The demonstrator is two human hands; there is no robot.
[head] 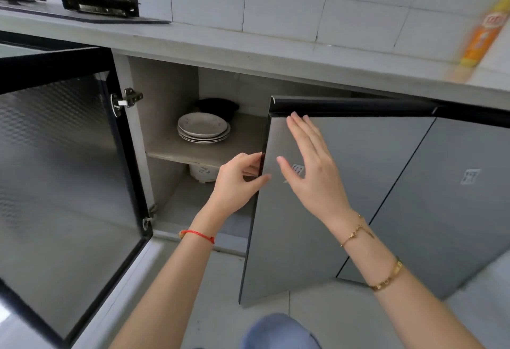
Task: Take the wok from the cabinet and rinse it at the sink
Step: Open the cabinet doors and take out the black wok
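While the grey right-hand cabinet door (325, 183) stands partly ajar, its free edge is pinched by the left hand (237, 180), the fingers curled behind the black edge strip and the thumb laid on the front; the grip is narrow and closed on the door edge. The right hand (311, 166) is spread flat, its grip wide and holding nothing, with straight fingers laid against or just over the door face near a small white sticker (298, 170). The black-framed left-hand cabinet door (63, 161) is swung fully open. Inside, on the grey shelf (242, 138), a stack of white round plates (203, 127) is seen, with a dark object (218, 107) just behind it that may be the wok, though this cannot be told. Below the shelf, a white round container (202, 174) is partly hidden by the left hand. On the grey counter (248, 47), a black gas hob (91, 3) and a blurred orange-yellow bottle (483, 33) are seen.
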